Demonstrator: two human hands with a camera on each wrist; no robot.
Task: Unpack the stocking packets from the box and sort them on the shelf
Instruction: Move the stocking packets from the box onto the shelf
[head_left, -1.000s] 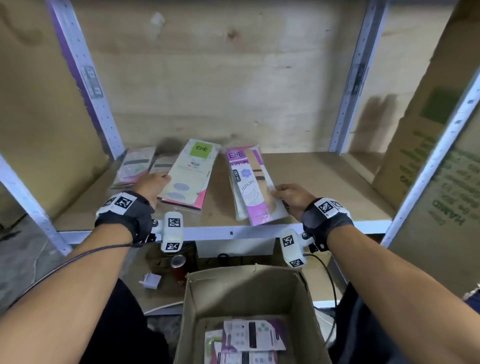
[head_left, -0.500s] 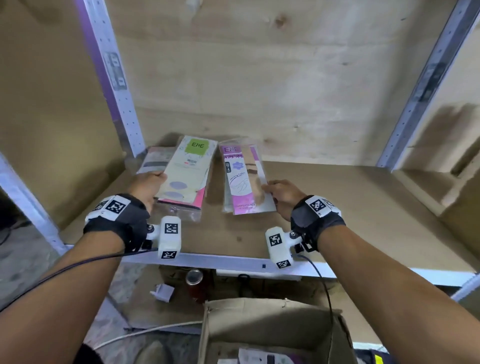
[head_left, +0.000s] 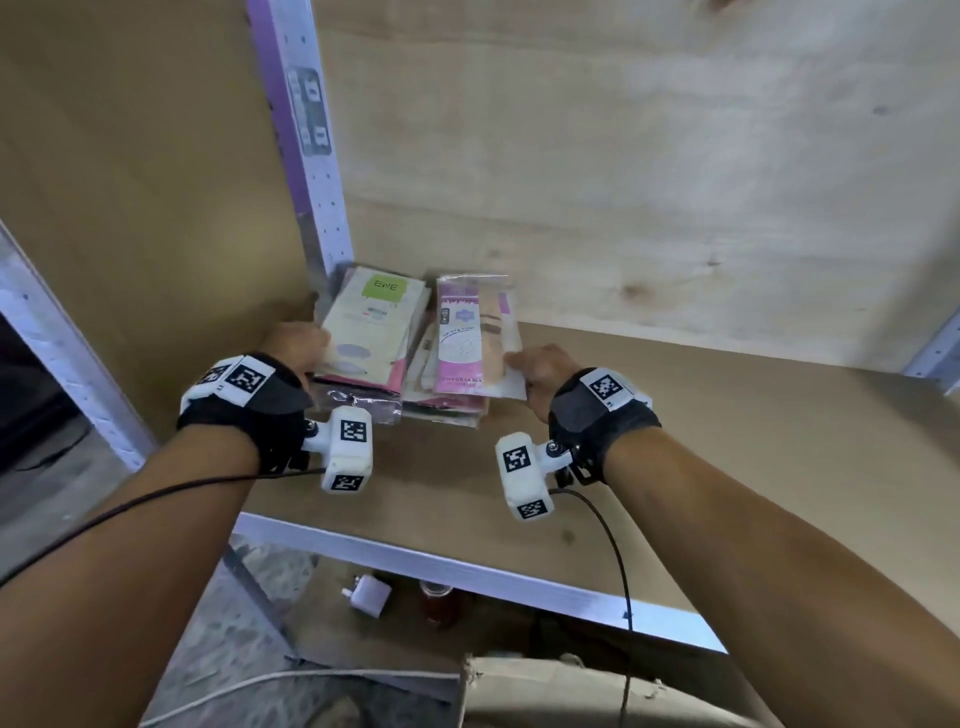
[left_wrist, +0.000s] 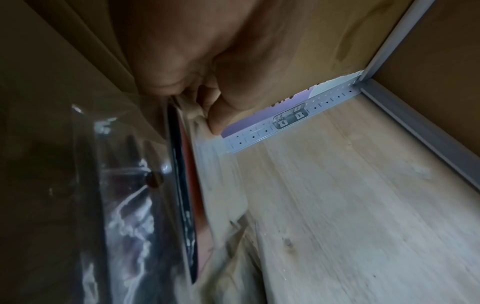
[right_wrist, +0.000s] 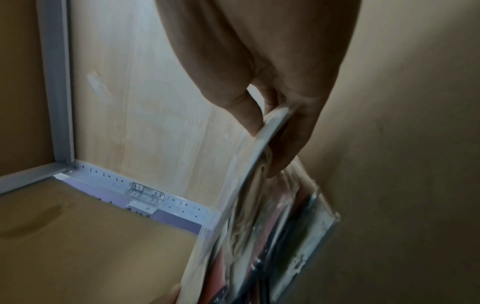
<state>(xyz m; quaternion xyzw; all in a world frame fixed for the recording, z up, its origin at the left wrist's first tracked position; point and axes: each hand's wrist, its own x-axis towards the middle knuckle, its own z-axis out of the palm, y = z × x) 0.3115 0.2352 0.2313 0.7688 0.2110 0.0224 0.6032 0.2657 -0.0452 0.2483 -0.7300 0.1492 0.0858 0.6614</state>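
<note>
Left stack: the cream packet with the green label (head_left: 371, 327) lies on top of a stack in the far-left corner of the shelf (head_left: 727, 441), beside the metal upright (head_left: 306, 156).
Right stack: the pink packet (head_left: 470, 338) lies on top of a second stack, just beside the first one on its right.
Direction: both top packets have the long axis running near to far; the printed headers point to the back wall (head_left: 623, 182). The two stacks lie almost parallel.
Left hand: the left hand (head_left: 293, 345) holds the left edge of the cream packet stack. In the left wrist view the thumb (left_wrist: 221, 111) curls down on the packets; the other fingers are hidden.
Right hand: the right hand (head_left: 540, 366) holds the near-right corner of the pink packet. In the right wrist view this grip is a pinch, thumb (right_wrist: 244, 111) on one face and fingers (right_wrist: 293, 133) on the other, and the packet edge bends between them.
Edges: the far ends of the packets are near the back wall; the left stack is close to the side wall.
Open room: the shelf board to the right of the stacks is bare wood up to the right upright.
Box: the cardboard box (head_left: 571, 686) stands below the front rail (head_left: 467, 577); only its top edge shows.
</note>
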